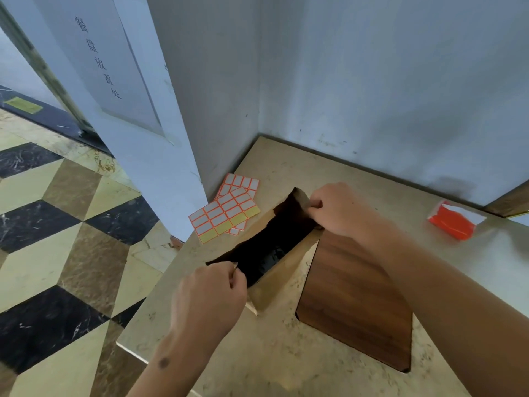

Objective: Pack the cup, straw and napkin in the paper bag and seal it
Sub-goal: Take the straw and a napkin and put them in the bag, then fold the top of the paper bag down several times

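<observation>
A brown paper bag [282, 279] stands on the beige counter [286, 353] with its mouth narrowed to a dark slit. My left hand [211, 293] pinches the near end of the rim. At the far end of the rim, my right hand [335, 209] pinches the paper. The inside of the bag is dark, so I cannot make out the cup, straw or napkin. Two sheets of orange-edged sticker labels [226, 212] lie on the counter just left of the bag.
A dark wooden board [355, 308] lies on the counter right of the bag. An orange and white packet [455, 220] sits at the far right. Grey walls close the counter's back and left. The counter's left edge drops to a tiled floor [57, 224].
</observation>
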